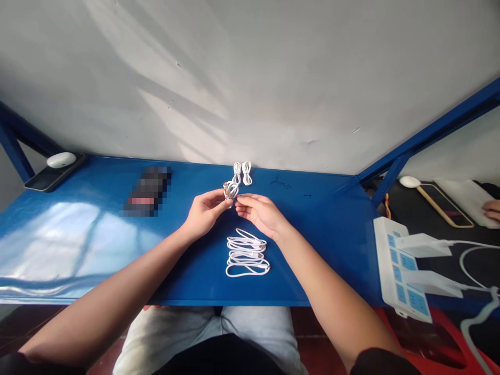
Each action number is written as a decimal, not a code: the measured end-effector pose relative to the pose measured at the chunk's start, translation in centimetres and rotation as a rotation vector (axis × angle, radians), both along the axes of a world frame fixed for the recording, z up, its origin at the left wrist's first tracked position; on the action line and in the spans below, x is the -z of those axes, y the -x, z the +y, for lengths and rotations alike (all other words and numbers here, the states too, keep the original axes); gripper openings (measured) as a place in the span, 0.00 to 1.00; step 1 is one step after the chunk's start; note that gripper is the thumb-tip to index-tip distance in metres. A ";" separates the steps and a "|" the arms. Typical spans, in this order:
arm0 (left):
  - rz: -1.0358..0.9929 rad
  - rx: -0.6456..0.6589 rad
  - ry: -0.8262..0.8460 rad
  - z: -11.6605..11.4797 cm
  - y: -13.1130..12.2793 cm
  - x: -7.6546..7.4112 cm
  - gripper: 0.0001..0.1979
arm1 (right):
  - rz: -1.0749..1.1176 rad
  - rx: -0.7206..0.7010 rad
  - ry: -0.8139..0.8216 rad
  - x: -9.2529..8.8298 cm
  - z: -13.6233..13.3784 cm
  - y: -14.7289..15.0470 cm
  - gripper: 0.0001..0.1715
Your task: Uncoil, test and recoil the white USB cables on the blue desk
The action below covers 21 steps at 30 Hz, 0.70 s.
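Coiled white cable (233, 190): between the hands, blue tabletop (332, 229) below
Left hand (203, 212): grip's pinching the coil
Right hand (260, 214): right beside it, can't tell if pinching
Tip: snug, even loops imo
White bundles (246, 173): pair behind; looser cables (253, 254) in front

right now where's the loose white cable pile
The loose white cable pile lies low-centre in the head view, on the blue table near its front edge, left of the right forearm.
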<state>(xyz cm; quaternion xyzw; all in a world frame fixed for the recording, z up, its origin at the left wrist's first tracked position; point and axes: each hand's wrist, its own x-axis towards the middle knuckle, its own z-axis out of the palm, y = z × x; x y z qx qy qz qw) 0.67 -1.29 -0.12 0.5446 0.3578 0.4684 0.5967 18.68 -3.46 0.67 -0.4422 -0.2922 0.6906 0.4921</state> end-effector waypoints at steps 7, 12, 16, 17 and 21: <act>0.058 0.017 0.052 0.0 0.3 0.3 0.18 | -0.260 0.042 -0.137 0.4 0.1 0.1 0.13; 0.019 -0.030 0.179 0.2 0.1 0.3 0.17 | -0.705 0.208 -0.528 0.5 -0.4 0.8 0.06; -0.082 -0.052 0.284 0.0 -0.3 0.1 0.17 | -0.907 0.243 -0.768 0.1 -0.9 1.1 0.04; -0.105 -0.064 0.305 -0.1 -0.4 0.0 0.16 | -0.926 0.239 -0.803 0.0 -1.0 1.1 0.04; -0.178 -0.103 0.355 -0.3 -0.5 -0.3 0.15 | -0.944 0.223 -0.887 -0.4 -1.1 1.1 0.05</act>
